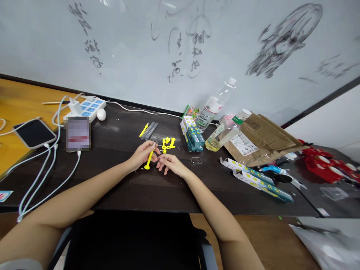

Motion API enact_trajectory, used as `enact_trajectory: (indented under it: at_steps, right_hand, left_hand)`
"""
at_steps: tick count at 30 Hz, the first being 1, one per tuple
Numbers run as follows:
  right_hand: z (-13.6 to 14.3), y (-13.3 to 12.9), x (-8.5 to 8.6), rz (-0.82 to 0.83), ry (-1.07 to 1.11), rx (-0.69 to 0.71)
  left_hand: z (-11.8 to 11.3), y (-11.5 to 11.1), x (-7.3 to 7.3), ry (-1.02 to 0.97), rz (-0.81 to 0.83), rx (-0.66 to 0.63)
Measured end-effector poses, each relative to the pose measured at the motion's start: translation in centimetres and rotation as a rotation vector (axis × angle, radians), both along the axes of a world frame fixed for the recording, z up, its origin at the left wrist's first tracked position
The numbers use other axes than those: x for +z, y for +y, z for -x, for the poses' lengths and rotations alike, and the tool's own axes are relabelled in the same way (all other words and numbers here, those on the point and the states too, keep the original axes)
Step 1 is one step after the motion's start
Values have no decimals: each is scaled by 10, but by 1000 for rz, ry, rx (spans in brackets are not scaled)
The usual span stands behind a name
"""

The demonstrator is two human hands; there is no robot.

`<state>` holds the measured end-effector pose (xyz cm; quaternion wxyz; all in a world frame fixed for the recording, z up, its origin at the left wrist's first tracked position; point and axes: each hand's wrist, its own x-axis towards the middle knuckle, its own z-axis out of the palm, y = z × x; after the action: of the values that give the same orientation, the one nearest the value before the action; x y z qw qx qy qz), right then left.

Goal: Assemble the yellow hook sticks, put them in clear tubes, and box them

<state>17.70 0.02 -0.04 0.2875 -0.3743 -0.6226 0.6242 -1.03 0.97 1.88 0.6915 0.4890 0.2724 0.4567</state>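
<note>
My left hand (142, 154) is closed on a thin yellow stick (150, 159) with a wider yellow foot at its lower end and a fine wire beside it. Close on the right, my right hand (171, 164) has its fingers bent near the stick; whether they pinch something small cannot be made out. Just beyond the hands, several yellow plastic parts (168, 145) lie together on the dark table (168, 191). Behind them are a slim yellow piece (144, 130) and grey sticks (151, 131). A bent metal wire (196, 160) lies to the right.
Teal boxes (192, 133) stand before a water bottle (210, 108). Right of them are a second bottle (215, 140), a cardboard package (261, 138) and long opened boxes (261, 182). On the left are a phone (35, 133), a blurred-out device (78, 134), cables and a power strip (91, 108).
</note>
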Motion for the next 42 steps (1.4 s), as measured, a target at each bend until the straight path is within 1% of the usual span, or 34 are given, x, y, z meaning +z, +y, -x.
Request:
enact_trajectory:
  at_steps: [3,7,9,10,12,15,17,18,20,21,22,24,27,29,32,35,37,39,41,42]
  right_hand:
    - [0,0,0,5,0,4]
    - [-1,1,0,-4,-9,7]
    - [-1,1,1,-8,-12,2]
    - [0,0,1,-7,-13,-1]
    - [1,0,1,-3,-13,-5]
    - [1,0,0,-23,-12,-23]
    - [-2,2,0,-113,-42,-122]
    - [-5,4,0,-199,-81,-211]
    - [-14,10,0,-436,-237,-406]
    - [-19,13,1,-570,-356,-481]
    - [-24,16,1,-684,-493,-512]
    - [-31,20,2,-824,-743,-501]
    - [-32,23,1,-890,-996,-429]
    - [-29,24,0,-913,-1084,-407]
    - [-27,25,-1,-949,-1141,-417]
    - [-28,25,0,-991,-1144,-432]
    - [-29,24,1,-995,-1064,-459]
    - [-28,21,3,-935,-882,-507]
    - [-25,16,4,-797,-628,-527]
    - [-22,13,5,-710,-494,-512]
  left_hand:
    - [5,-2,11,-114,4,-53]
    - [11,-8,25,-195,17,-247]
    - [10,-10,26,-191,24,-307]
    - [9,-10,24,-177,28,-303]
    - [5,-7,17,-137,49,-222]
    - [2,1,3,-73,136,-12]
    - [1,7,-3,-18,190,73]
    - [2,9,-5,-2,207,91]
    - [3,10,-5,8,211,90]
    - [3,10,-4,11,195,80]
    - [3,8,-3,16,170,72]
    - [1,5,-3,43,108,58]
    - [-3,-1,-3,91,50,18]
    - [-5,-3,-4,102,35,-11]
    - [-6,-4,-5,105,24,-31]
    - [-5,-3,-5,117,-8,-43]
    - [-4,-3,-6,144,-52,-44]
    - [-4,-4,-7,207,-114,-40]
    - [-4,-5,-9,297,-198,-17]
    - [-4,-6,-10,349,-246,1]
